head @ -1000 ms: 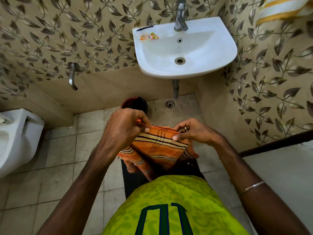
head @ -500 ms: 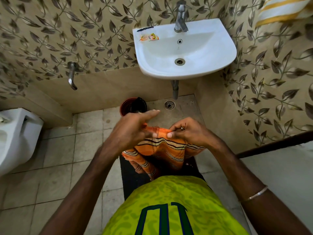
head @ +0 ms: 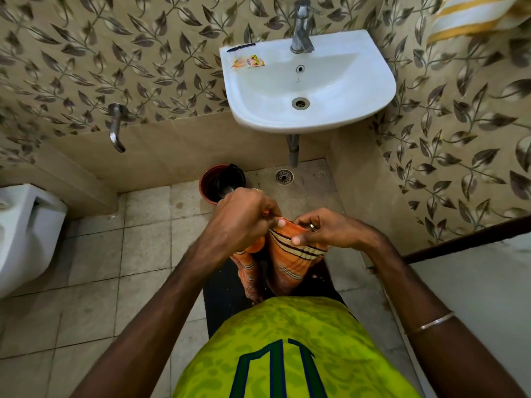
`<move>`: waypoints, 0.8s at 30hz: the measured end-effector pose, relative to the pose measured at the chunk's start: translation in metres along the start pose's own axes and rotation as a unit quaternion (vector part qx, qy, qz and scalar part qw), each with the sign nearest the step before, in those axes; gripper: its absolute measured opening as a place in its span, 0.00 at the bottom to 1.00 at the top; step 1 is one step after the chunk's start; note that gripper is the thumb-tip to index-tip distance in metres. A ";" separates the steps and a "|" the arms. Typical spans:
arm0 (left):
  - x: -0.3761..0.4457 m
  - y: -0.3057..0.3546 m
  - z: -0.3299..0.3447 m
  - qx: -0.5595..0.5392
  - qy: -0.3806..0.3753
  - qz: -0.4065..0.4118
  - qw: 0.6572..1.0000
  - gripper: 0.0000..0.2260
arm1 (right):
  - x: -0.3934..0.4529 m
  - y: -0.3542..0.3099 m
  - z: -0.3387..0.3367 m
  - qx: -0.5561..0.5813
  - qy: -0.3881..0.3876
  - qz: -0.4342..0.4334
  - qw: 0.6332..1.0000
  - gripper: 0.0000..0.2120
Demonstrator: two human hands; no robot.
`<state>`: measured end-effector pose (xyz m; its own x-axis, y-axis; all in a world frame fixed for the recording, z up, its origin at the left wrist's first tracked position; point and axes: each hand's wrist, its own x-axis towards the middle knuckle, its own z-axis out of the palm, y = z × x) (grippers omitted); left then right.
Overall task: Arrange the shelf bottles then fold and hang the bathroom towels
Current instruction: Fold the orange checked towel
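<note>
Now | left hand (head: 244,218), right hand (head: 330,229) pinch orange striped towel (head: 290,257) | jersey (head: 287,354) numeral "11"

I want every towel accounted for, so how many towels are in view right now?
2: an orange striped towel held in front of the person, and a yellow-and-white striped towel hanging top right, partly out of frame.

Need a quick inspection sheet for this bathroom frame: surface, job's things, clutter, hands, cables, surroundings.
Surface: tiled floor, dark mat underfoot.
Job's things: orange striped towel bunched, held at its top edge, the rest hanging; yellow striped towel hanging top right; no bottles or shelf seen.
Clutter: sachet and dark comb-like item on sink rim; red tub on floor.
Hands: left hand and right hand both pinch the orange towel.
Cables: nothing seen.
Surroundings: leaf-pattern wall, wall tap, floor drain, toilet at left.
</note>
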<state>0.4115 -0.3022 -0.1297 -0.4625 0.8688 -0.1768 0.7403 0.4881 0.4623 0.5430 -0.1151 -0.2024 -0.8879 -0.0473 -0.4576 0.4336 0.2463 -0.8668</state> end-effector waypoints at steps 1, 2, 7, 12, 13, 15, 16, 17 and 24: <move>0.000 -0.001 -0.002 -0.004 0.004 -0.003 1.000 0.08 | 0.000 0.004 -0.001 0.000 -0.004 0.005 1.000 0.13; 0.000 -0.002 -0.003 -0.004 0.008 -0.008 1.000 0.09 | -0.002 0.005 -0.003 -0.001 -0.004 0.007 1.000 0.14; -0.003 -0.011 -0.007 0.014 0.031 -0.043 0.999 0.09 | -0.001 0.002 -0.003 -0.018 0.045 -0.001 0.999 0.12; -0.006 -0.019 -0.013 0.046 0.044 -0.065 0.996 0.10 | 0.003 -0.009 0.003 -0.035 0.103 0.000 0.994 0.07; -0.006 -0.019 -0.014 0.053 0.044 -0.068 0.995 0.11 | 0.004 -0.011 0.002 -0.046 0.111 0.001 0.993 0.06; -0.006 -0.019 -0.014 0.071 0.046 -0.073 0.994 0.10 | 0.005 -0.016 0.002 -0.074 0.120 0.002 0.990 0.05; -0.005 -0.020 -0.014 0.083 0.048 -0.076 0.992 0.10 | 0.006 -0.018 0.003 -0.086 0.121 0.002 0.989 0.04; -0.005 -0.020 -0.014 0.098 0.049 -0.077 0.991 0.10 | 0.007 -0.019 0.004 -0.096 0.125 0.002 0.988 0.04; 0.001 -0.013 -0.002 0.066 -0.096 -0.010 0.993 0.34 | 0.009 -0.030 0.015 -0.138 0.109 -0.019 0.984 0.02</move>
<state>0.4002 -0.3079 -0.1348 -0.3865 0.8521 -0.3529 0.7945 0.5019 0.3417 0.5242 -0.1376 -0.1839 -0.9274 0.1405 -0.3466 0.3684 0.5025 -0.7822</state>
